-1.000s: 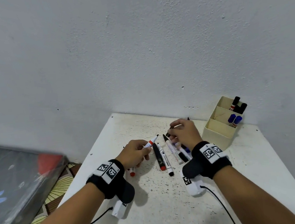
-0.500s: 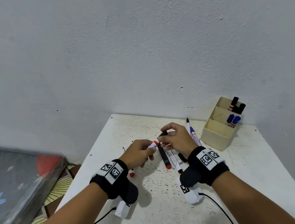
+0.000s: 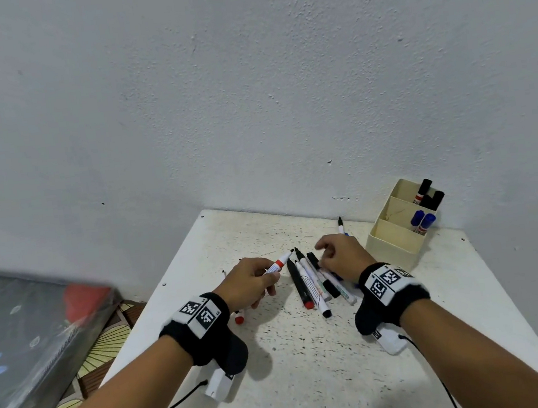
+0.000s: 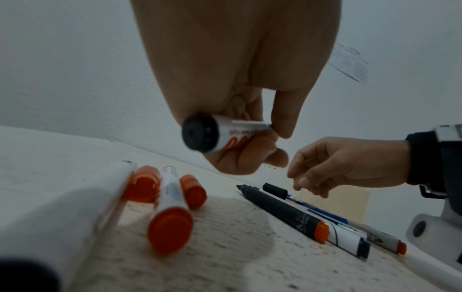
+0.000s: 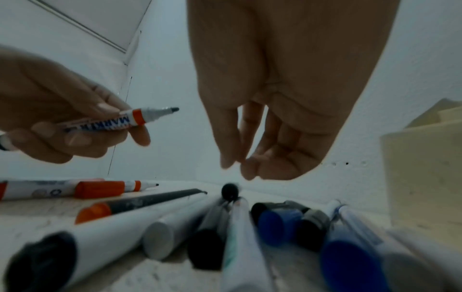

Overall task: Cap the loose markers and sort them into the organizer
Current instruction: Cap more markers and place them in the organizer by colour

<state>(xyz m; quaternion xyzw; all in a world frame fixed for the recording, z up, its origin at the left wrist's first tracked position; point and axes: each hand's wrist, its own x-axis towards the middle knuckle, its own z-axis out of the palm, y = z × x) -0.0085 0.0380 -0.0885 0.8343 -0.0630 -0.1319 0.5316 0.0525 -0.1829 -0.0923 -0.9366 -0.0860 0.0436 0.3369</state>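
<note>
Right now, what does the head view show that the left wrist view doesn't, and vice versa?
Head view only: the open top of the cream three-compartment organizer, with black-capped markers in the far compartment, blue-capped markers in the middle one, and the uncapped tip of the white red-banded marker.

Left wrist view only: that marker's black end plug and two loose orange caps lying beside a white marker.

Both: the left hand gripping that marker, the right hand empty above the pile, and the loose black cap.
</note>
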